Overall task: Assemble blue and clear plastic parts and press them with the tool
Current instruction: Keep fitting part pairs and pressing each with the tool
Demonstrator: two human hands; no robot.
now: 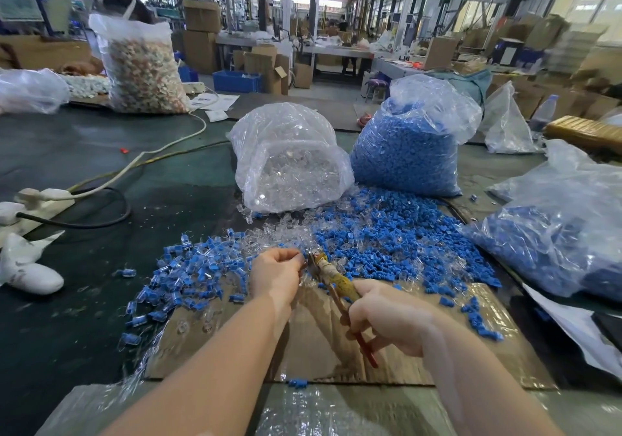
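Both hands meet over taped cardboard (pixel 319 344): right hand (pixel 387 318) squeezes tape-wrapped, red-handled pliers (pixel 336 284), while left hand (pixel 277 272) pinches what seems a small blue-and-clear plastic part at the tool's tip, its shape unclear.

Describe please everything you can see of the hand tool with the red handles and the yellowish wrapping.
The plier-like hand tool with red handles and yellowish tape-like wrapping lies slanted over the brown cardboard sheet, metal head up-left, handles down-right. The wrapping looks worn and stained. The right hand grips its handles; one red handle tip shows below the fingers. The left hand pinches something small at the head; the part itself is too small to tell.
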